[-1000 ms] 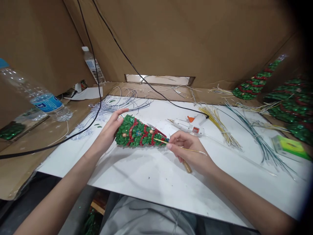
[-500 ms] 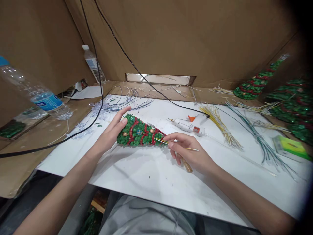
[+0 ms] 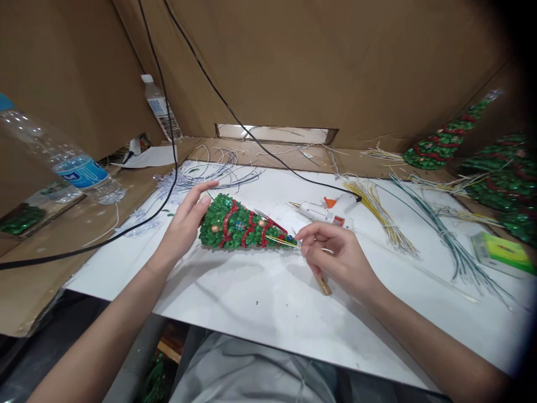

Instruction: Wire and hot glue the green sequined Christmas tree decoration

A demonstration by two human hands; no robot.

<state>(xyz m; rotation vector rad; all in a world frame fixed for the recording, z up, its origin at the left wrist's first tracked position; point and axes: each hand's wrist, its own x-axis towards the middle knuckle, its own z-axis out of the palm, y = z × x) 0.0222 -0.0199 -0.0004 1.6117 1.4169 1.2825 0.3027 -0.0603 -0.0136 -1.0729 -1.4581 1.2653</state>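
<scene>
A small green Christmas tree (image 3: 239,226) with red garland, gold balls and a blue ornament lies on its side, tip to the right. My left hand (image 3: 182,224) is at its wide base, thumb by the rim and index finger stretched upward; its other fingers are hidden. Near the tip, my right hand (image 3: 331,252) pinches thin yellow and white wires (image 3: 283,242) that run along the tree. Behind the tree lies a slim metal tool with a red handle (image 3: 274,225). A wooden handle (image 3: 323,282) rests on the table below my right fingers.
A white glue gun (image 3: 321,212) with a glue stick lies behind my right hand. Yellow wires (image 3: 380,218), green wires (image 3: 444,229) and a green-yellow box (image 3: 501,252) are at right. Bottles (image 3: 81,170) stand left; a black cable (image 3: 168,193) crosses. More decorated trees (image 3: 448,140) stand at back right.
My right hand has shifted right toward the tree's tip, uncovering a blue ball there. My left hand has slid slightly left, its thumb drawing back to the base's edge.
</scene>
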